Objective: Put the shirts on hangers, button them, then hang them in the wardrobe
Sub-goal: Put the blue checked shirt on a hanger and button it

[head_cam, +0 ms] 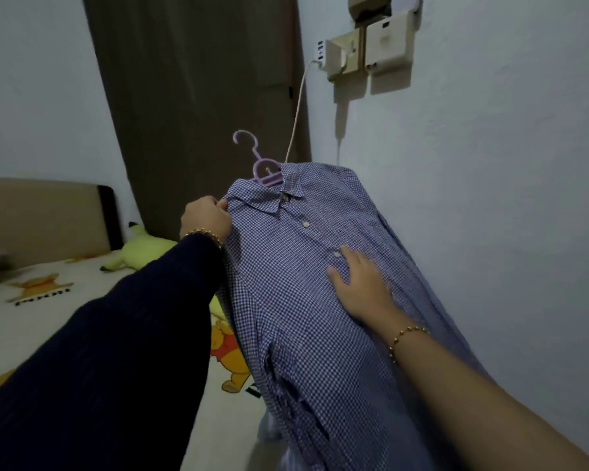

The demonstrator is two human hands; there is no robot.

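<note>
Home bedroom. Bed with cream cotton sheet printed with yellow cartoon bears point(48, 317), against padded beige headboard with dark wooden edge point(38, 215). Yellow-green plush toy point(143, 248) lying on sheet near headboard. Plain brown wooden door point(198, 79) in corner. Pale painted plaster wall point(490, 164) carrying cream plastic socket plates point(385, 42), white multi-port charger point(323, 51) plugged in, white cable point(298, 107) hanging down.
</note>
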